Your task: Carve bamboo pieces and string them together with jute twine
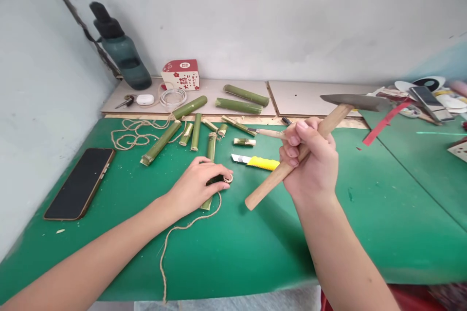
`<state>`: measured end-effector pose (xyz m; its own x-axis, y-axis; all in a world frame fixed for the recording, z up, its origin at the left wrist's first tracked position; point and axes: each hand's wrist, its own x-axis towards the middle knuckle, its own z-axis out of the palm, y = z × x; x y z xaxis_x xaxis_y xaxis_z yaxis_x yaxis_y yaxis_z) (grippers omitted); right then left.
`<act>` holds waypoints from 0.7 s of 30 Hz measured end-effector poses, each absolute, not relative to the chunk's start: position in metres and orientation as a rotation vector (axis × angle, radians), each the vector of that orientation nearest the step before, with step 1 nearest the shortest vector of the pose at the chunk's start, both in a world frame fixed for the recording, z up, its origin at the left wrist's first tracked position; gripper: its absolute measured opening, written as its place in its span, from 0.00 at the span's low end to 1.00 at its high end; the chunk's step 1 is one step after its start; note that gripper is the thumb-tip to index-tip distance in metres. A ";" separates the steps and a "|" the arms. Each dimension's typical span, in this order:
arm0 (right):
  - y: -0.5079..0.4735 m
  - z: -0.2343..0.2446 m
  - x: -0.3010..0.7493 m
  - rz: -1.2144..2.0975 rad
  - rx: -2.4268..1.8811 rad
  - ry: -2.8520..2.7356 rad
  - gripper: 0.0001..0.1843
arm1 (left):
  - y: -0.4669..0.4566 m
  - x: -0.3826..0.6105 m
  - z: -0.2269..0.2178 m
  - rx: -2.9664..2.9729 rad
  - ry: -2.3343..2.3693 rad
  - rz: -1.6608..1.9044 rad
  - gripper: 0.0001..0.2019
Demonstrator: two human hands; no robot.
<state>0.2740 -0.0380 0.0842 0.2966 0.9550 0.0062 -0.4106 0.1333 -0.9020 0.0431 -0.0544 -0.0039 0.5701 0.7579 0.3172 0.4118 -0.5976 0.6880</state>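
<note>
My right hand is closed round the wooden handle of a hammer, which is raised above the green table with its steel head pointing right. My left hand rests on a split green bamboo piece lying lengthwise on the green mat, fingers curled over it and over something small and dark by a little ring. A length of twine trails from under that hand toward the table's front edge. A yellow utility knife lies between my two hands.
Several cut bamboo sections and a coil of twine lie behind. A phone sits at the left. A dark bottle, a red box, an earbud case and keys stand by the wall. A second phone and clutter lie at the right.
</note>
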 end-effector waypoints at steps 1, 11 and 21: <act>-0.037 0.084 0.274 1.131 -0.959 -0.710 0.25 | -0.053 0.043 -0.005 2.263 0.969 0.763 0.04; -0.039 0.081 0.270 1.207 -0.983 -0.722 0.25 | -0.051 0.034 0.001 2.460 0.879 1.272 0.08; -0.043 0.077 0.265 1.090 -1.033 -0.916 0.21 | -0.048 0.029 -0.004 1.700 1.016 1.708 0.19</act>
